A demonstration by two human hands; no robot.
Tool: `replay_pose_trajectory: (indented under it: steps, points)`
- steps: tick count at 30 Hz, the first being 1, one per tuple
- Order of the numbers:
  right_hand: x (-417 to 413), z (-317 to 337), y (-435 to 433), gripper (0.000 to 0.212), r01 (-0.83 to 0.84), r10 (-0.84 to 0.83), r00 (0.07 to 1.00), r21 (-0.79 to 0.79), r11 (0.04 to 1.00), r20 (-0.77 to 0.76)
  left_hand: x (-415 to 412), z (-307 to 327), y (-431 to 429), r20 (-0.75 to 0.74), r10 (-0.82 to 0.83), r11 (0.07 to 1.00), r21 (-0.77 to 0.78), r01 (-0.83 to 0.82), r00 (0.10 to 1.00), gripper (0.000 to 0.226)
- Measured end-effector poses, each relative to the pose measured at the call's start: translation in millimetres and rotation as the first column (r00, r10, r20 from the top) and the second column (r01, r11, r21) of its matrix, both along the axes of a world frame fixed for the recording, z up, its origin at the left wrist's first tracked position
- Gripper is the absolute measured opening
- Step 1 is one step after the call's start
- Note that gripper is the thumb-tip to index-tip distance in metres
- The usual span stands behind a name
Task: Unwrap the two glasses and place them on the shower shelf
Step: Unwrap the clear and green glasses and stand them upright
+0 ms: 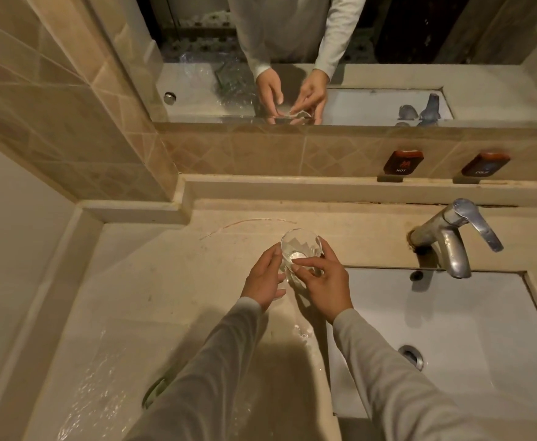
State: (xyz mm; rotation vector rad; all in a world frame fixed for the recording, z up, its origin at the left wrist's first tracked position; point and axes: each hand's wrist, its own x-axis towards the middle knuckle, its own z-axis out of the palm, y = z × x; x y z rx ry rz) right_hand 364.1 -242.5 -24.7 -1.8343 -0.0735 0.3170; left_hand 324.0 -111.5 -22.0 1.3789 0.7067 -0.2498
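Nearest the camera, at 7 o'clock, crumpled clear wrapping (pixel 95 386) lies on the counter (pixel 152 281). Its position suggests it was laid aside to keep the working area free.

At centre, both hands hold one clear glass (pixel 300 248) just above the counter, mouth tilted away toward 12 o'clock. The left hand (pixel 262 281) cups the glass from the 9 o'clock side, fingers partly curled against its wall; this grip appears to steady the glass. The right hand (pixel 322 286) is at the 3 o'clock side, thumb and forefinger pinched close at the base, the remaining fingers wrapped loosely around the wall. Whether the pinch holds a remnant of film or only the glass cannot be determined.

Only one glass can be made out; the shower shelf is not in view, so placement is judged outstanding.

At 3 o'clock, the sink (pixel 451 329) lies beside the hands. At 2 o'clock stands the faucet (pixel 454 237). At 12 o'clock, the mirror (pixel 372 27) reflects the hands and wrapping.
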Motion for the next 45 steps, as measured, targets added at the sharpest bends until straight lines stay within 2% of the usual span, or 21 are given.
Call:
replay_pose_trajectory:
  steps: [5, 12, 17, 23, 28, 30, 33, 36, 41, 45]
  points:
    - [6.6, 2.3, 4.7, 0.017, -0.019, 0.021, 0.999, 0.042, 0.999, -0.026, 6.5, -2.5, 1.3, -0.006, 0.027, 0.999, 0.02, -0.026, 1.0, 0.044]
    - [19.8, -2.1, 8.2, 0.012, -0.008, 0.007, 0.999, -0.019, 1.0, -0.046, 19.7, -3.0, 3.8, -0.003, 0.014, 0.997, 0.076, -0.013, 1.0, 0.044]
    - [27.2, -3.7, 11.5, 0.017, -0.015, 0.013, 0.999, -0.053, 0.998, -0.036, 23.7, -1.6, 3.6, -0.023, -0.001, 0.994, 0.114, 0.004, 1.0, 0.046]
    - [24.4, -5.1, 17.4, 0.027, -0.015, 0.014, 0.999, -0.023, 1.0, -0.037, 25.9, -0.5, 4.0, -0.045, -0.097, 0.964, 0.246, 0.105, 0.994, 0.055]
    - [12.3, -1.3, 18.4, 0.034, -0.06, 0.057, 0.997, -0.054, 0.997, -0.058, 10.0, 4.1, 10.2, -0.044, -0.163, 0.942, 0.292, 0.168, 0.986, 0.055]
    - [6.8, 0.3, 19.1, 0.037, -0.065, 0.058, 0.996, -0.114, 0.991, -0.062, -2.1, 4.8, 15.3, -0.033, -0.184, 0.922, 0.34, 0.185, 0.982, 0.054]
    - [-3.6, 2.5, 18.7, 0.042, -0.057, 0.048, 0.998, -0.195, 0.979, -0.05, -24.1, 5.5, 23.5, -0.02, -0.143, 0.913, 0.382, 0.14, 0.989, 0.052]
    - [-19.7, 7.6, 19.0, 0.04, -0.011, 0.008, 1.0, -0.192, 0.981, -0.021, -46.2, 9.2, 34.7, 0.001, -0.094, 0.901, 0.425, 0.085, 0.996, 0.047]
    - [-52.4, 24.4, 19.8, 0.039, 0.005, -0.003, 1.0, -0.218, 0.976, 0.008, -83.2, 24.6, 57.3, 0.042, -0.024, 0.908, 0.418, 0.004, 0.999, 0.039]
    - [-86.5, 37.0, 23.3, 0.038, 0.007, -0.003, 1.0, -0.172, 0.985, 0.024, -122.2, 37.0, 75.5, 0.111, 0.024, 0.932, 0.356, -0.062, 0.993, 0.025]
